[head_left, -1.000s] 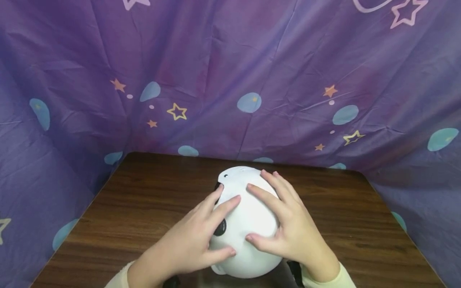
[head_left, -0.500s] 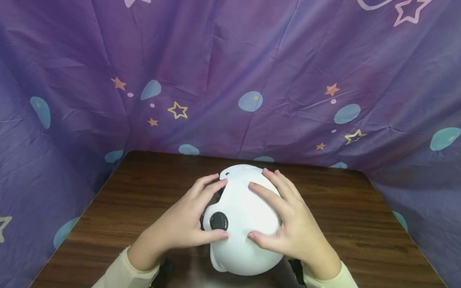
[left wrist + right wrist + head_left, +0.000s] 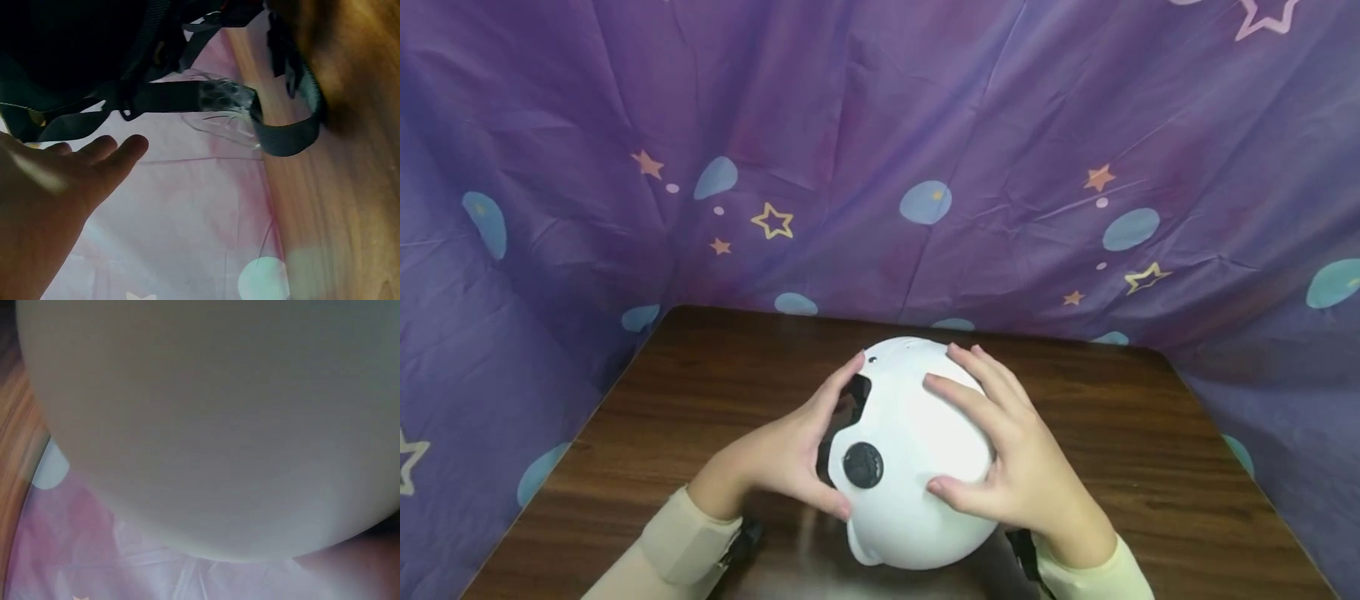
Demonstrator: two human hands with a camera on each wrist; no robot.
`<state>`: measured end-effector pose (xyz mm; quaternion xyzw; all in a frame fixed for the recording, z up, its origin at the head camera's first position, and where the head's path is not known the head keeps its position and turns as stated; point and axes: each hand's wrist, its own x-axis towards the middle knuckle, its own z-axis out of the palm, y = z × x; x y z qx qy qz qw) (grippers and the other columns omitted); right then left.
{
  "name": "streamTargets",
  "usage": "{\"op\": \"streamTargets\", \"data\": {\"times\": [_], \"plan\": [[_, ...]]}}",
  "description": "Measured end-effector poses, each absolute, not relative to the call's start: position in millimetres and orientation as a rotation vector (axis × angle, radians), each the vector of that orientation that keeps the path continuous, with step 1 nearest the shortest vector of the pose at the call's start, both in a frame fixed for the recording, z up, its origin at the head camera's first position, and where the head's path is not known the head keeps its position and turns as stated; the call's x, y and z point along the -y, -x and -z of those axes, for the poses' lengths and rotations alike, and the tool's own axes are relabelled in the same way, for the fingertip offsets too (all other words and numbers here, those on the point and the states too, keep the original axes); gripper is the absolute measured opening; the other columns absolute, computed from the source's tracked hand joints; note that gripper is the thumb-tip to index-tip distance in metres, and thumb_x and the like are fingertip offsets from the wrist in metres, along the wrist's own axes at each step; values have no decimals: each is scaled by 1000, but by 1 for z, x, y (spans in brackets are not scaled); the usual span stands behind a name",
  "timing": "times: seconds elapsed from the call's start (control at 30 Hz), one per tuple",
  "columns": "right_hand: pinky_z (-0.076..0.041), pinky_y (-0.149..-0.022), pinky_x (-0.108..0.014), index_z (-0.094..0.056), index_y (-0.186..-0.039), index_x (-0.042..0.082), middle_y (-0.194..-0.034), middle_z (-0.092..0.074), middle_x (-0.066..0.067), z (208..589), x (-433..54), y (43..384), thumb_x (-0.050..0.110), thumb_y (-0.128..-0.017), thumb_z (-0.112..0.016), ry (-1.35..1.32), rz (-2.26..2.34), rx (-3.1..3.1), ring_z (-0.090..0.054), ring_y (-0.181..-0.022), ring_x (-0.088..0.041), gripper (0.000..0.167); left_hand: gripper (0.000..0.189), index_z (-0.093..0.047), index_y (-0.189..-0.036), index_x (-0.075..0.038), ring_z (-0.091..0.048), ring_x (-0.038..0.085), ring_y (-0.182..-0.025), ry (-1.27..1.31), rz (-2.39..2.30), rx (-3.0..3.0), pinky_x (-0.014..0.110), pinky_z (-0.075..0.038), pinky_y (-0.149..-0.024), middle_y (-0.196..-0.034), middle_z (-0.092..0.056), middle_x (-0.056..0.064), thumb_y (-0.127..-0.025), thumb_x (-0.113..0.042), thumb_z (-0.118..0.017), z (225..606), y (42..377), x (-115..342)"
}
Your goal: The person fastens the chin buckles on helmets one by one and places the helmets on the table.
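A white helmet (image 3: pixel 910 467) lies on its side on the table, with its opening turned left and a black round disc (image 3: pixel 862 464) on its shell. My left hand (image 3: pixel 778 454) holds the rim at the opening, thumb low and index finger at the upper edge. Spread over the shell's right side, the fingers and thumb of my right hand (image 3: pixel 1015 458) grip it. In the left wrist view, the dark inside and a dark chin strap (image 3: pixel 290 139) hang above and beside my left fingers (image 3: pixel 119 165). The pale shell (image 3: pixel 219 431) fills most of the right wrist view.
The dark wooden table (image 3: pixel 700 375) has its far edge against a purple cloth backdrop (image 3: pixel 820 150) with stars and blue spots. More cloth hangs along both sides. A band (image 3: pixel 692 537) is on the left wrist.
My left hand has slid left and off the shell to the rim, uncovering the black disc. The helmet has rolled slightly, showing more of its opening side. The right hand keeps its grip.
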<state>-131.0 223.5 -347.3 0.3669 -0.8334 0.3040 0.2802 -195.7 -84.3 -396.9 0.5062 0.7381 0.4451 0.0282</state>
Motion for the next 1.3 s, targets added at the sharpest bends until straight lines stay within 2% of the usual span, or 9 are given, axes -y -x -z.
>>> {"op": "streamTargets", "data": {"times": [0.1, 0.23, 0.33, 0.63, 0.7, 0.83, 0.93, 1.17, 1.3], "plan": [[-34, -113, -73, -66, -147, 18, -161, -48, -18, 349, -225, 134, 64, -78, -86, -1001, -842, 2228, -36, -152, -43, 86, 163, 15, -169, -15, -13, 35, -161, -1546, -1396, -2283, 53, -23, -126, -177, 7, 15, -61, -36, -106, 400, 195, 83], [-33, -112, -76, -64, -149, 18, -163, -45, -16, 351, -227, 137, 63, -77, -87, -1015, -903, 2251, -33, -153, -41, 87, 166, 15, -169, -12, 3, 36, -163, -1603, -1406, -2323, 58, -13, -127, -177, 17, 14, -59, -44, -105, 401, 194, 81], [-32, -111, -76, -62, -150, 19, -166, -42, -14, 351, -230, 138, 61, -76, -89, -1004, -939, 2287, -31, -155, -39, 89, 163, 12, -169, -8, 13, 38, -162, -1680, -1397, -2356, 61, -12, -126, -175, 24, 14, -62, -54, -102, 399, 192, 78], [-32, -115, -72, -62, -151, 22, -166, -42, -11, 346, -229, 129, 62, -76, -88, -957, -836, 2339, -30, -155, -39, 88, 152, -1, -170, -7, 0, 40, -163, -1805, -1310, -2504, 60, -24, -124, -176, 12, 19, -68, -74, -90, 388, 182, 69], [-31, -117, -69, -63, -151, 22, -165, -43, -13, 343, -226, 127, 63, -78, -86, -965, -798, 2324, -32, -154, -40, 87, 153, -1, -170, -7, -3, 40, -163, -1811, -1301, -2523, 59, -26, -124, -176, 10, 19, -66, -73, -92, 385, 179, 67], [-31, -120, -65, -64, -149, 18, -161, -48, -17, 338, -221, 123, 67, -83, -80, -994, -723, 2266, -38, -150, -44, 84, 160, -1, -171, -10, -6, 40, -162, -1789, -1299, -2546, 58, -26, -125, -176, 11, 18, -57, -57, -103, 380, 171, 62], [-32, -120, -65, -64, -149, 16, -158, -51, -20, 336, -216, 121, 70, -85, -75, -1017, -674, 2226, -43, -146, -46, 83, 162, 0, -170, -10, -8, 42, -162, -1801, -1296, -2557, 59, -27, -124, -176, 12, 20, -54, -51, -105, 377, 162, 59], [-35, -110, -78, -60, -153, 18, -162, -45, -19, 339, -204, 113, 80, -79, -74, -1045, -603, 2259, -39, -149, -49, 98, 162, -1, -168, -6, -13, 45, -160, -1884, -1294, -2557, 55, -32, -123, -173, 4, 25, -52, -53, -106, 377, 151, 48], [-34, -106, -83, -66, -146, 20, -169, -34, -19, 344, -196, 110, 84, -77, -72, -1043, -556, 2281, -33, -152, -51, 95, 159, -2, -165, -2, -10, 47, -160, -1867, -1266, -2552, 55, -32, -123, -171, 2, 27, -55, -53, -105, 385, 150, 42]]}}
